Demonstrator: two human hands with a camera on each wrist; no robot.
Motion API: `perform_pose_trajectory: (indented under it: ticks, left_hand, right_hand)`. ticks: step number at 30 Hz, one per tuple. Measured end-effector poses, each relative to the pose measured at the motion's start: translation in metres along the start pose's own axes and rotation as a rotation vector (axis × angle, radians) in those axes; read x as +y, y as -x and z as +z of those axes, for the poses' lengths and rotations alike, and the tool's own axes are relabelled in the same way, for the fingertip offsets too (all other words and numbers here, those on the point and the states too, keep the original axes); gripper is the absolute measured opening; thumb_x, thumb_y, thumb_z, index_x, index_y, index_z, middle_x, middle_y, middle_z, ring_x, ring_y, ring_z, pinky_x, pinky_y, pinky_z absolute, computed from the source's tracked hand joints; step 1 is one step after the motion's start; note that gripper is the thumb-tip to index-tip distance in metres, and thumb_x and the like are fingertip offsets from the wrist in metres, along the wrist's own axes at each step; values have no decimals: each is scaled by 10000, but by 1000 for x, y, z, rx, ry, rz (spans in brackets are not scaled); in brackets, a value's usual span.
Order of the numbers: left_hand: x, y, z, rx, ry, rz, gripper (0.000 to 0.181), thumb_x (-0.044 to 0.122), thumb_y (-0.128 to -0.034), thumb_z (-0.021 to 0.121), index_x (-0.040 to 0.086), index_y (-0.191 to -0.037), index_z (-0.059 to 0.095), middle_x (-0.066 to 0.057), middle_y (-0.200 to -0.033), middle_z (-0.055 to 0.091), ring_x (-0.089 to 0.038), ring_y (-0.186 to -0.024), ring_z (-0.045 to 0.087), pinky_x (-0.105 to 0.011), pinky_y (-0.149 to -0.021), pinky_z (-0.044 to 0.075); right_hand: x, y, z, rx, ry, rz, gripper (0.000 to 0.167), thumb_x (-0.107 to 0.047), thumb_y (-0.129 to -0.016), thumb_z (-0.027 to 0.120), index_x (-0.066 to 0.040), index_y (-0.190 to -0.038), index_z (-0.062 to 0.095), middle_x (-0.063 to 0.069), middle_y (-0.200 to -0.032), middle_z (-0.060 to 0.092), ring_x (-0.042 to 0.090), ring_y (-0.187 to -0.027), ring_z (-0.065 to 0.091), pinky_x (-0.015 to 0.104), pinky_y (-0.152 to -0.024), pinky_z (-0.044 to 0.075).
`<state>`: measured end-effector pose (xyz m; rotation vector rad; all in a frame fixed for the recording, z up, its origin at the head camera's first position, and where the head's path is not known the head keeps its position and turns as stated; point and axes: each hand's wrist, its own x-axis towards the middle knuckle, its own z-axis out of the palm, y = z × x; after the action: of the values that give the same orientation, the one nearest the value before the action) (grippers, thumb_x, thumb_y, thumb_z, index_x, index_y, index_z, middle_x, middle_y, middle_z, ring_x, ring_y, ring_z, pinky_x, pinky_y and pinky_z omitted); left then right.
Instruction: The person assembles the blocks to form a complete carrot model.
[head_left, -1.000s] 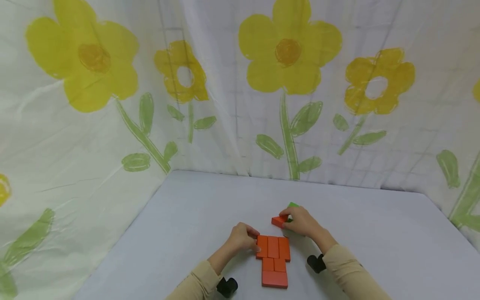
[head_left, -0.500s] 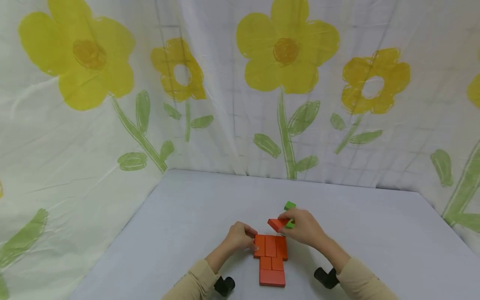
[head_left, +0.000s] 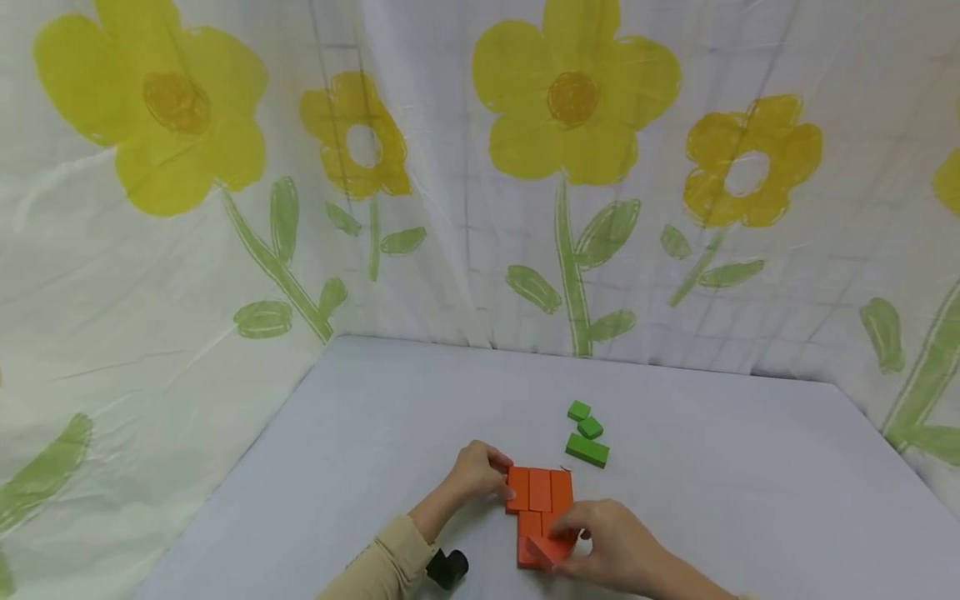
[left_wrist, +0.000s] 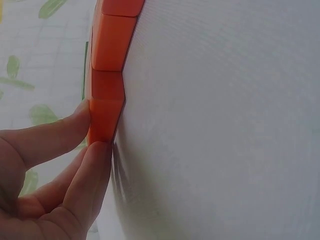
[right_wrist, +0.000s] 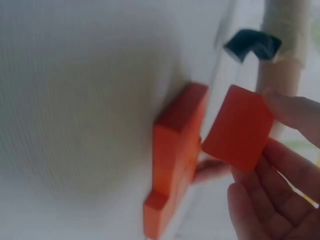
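Several flat orange-red blocks [head_left: 540, 489] lie fitted together on the white table, a wider row at the far end and a narrower part nearer. At the far left corner my left hand [head_left: 476, 471] pinches the end orange block [left_wrist: 104, 117], thumb on one face and fingertips against its end. My right hand [head_left: 615, 537] holds a red wedge-shaped block [right_wrist: 240, 130] between thumb and fingers. That block is tilted, raised over the near end of the arrangement, and in the head view hides part of it.
Beyond the arrangement lie two small green blocks, one farther [head_left: 579, 410] and one nearer [head_left: 590, 427], with a longer green block [head_left: 587, 450] in front of them. A flower-printed curtain [head_left: 442, 275] hangs behind the table. A black device [head_left: 447, 568] sits at the left wrist.
My right hand has carried the red wedge-shaped block from beside the green blocks toward the near end of the arrangement, uncovering the green blocks. The left hand stays at the same corner.
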<state>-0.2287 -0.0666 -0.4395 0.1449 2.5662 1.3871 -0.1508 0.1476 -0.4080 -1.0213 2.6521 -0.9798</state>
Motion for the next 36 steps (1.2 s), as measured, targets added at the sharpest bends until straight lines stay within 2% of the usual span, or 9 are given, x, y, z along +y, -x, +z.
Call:
perform_pose_trajectory:
  ticks: [5,10,25,36]
  left_hand:
    - [-1,1,0,-3,8,24,333,-75,-640,839,-43,-951,724,-59,-826,664,-164,-732,562,-308,-665,499]
    - [-2,1,0,1,2,45,340,-75,-635,841,-49,-953,725,-66,-831,676,-153,-727,572,-294,-651,497]
    - [0,3,0,3,5,35,335,-85,-634,839,-49,-946,726,-59,-811,668,-149,-711,566,-287,-642,492]
    - [-1,2,0,-1,18,31,346,-90,-632,839,-52,-956,724,-65,-824,675,-149,-714,572,-289,-646,494]
  right_hand:
    - [-4,3,14,-125,-14,47,241,-197,-761,825,-94,-967,754,-178,-850,645,-30,-720,513,220,-672,486]
    - [-6,3,23,-159,18,113,279,-239,-765,826,-91,-992,759,-167,-859,657,-18,-704,504,225,-704,495]
    - [-4,0,26,-130,100,106,269,-232,-757,826,-97,-978,753,-138,-851,655,-13,-719,505,238,-694,495]
    - [0,2,28,-93,78,80,260,-219,-742,826,-102,-959,744,-160,-846,624,-14,-722,482,239,-670,475]
